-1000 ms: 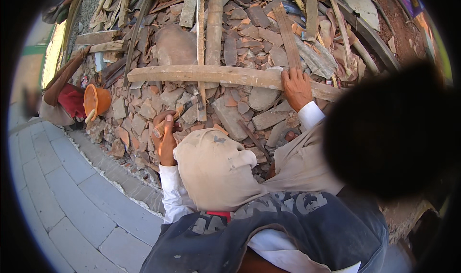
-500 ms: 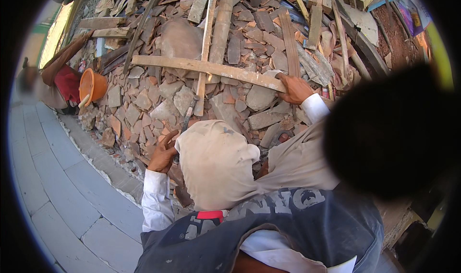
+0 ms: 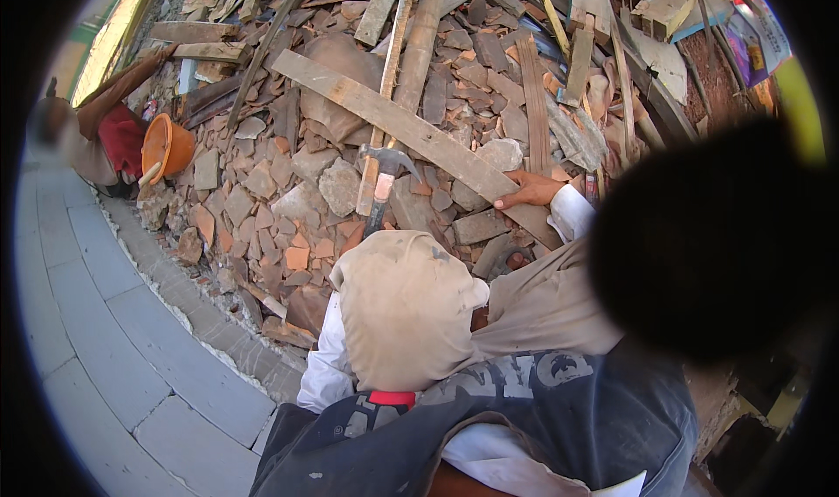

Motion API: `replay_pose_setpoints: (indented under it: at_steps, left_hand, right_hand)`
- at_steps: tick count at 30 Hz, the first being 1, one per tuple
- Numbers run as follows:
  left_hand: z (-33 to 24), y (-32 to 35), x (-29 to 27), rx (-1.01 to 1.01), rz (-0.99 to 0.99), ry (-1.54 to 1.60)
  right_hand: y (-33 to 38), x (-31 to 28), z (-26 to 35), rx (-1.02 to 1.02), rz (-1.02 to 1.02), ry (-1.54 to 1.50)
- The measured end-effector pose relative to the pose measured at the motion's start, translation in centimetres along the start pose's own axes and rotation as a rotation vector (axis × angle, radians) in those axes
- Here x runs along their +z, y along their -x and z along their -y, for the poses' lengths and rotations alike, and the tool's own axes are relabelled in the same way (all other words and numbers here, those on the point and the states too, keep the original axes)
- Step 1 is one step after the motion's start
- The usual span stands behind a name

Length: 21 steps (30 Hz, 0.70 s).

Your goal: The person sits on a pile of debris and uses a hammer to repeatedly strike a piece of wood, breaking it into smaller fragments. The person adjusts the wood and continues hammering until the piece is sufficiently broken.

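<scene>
My right hand (image 3: pixel 535 189) grips a long flat wooden plank (image 3: pixel 398 130) near its close end. The plank slants up to the left, across a thin wooden batten (image 3: pixel 393 56) and a round pole (image 3: pixel 426 47) on the rubble. A claw hammer (image 3: pixel 382 187) stands up beyond my raised knee (image 3: pixel 406 305), its metal head just below the plank and apart from it. My left hand (image 3: pixel 352 237) is around the lower handle, mostly hidden behind the knee.
Broken tiles and stone chunks (image 3: pixel 288 204) cover the ground. More timber (image 3: pixel 577 56) lies at the far right. At left, another person (image 3: pixel 109 143) is beside an orange bucket (image 3: pixel 171 148). Grey paving (image 3: pixel 96 314) runs along the left. A dark blurred shape (image 3: pixel 708 244) blocks the right side.
The plank has swung from nearly level to a slant, its far end higher and its near end lower. My left hand has moved right behind the knee, and the hammer head has come up into view.
</scene>
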State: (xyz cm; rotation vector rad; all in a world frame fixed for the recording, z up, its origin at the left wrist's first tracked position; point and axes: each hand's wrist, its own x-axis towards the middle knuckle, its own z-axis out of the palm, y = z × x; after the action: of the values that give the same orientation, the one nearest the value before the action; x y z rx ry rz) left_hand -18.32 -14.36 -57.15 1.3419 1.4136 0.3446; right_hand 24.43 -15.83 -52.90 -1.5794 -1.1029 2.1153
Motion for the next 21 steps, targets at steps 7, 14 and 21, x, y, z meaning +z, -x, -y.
replay_pose_setpoints:
  at_steps: [7,14,21]
  left_hand:
    - [-4.4,-2.4,1.1,0.149,-0.006,-0.092]
    - [-7.2,-1.4,1.4,0.259,-0.005,-0.372]
    - [-16.7,0.7,-1.1,0.781,-0.142,-0.368]
  right_hand:
    - [-0.1,2.5,-1.1,-0.021,0.018,-0.206]
    - [0.9,4.5,2.0,0.011,-0.019,-0.164]
    - [1.2,3.5,3.1,0.047,-0.024,-0.121]
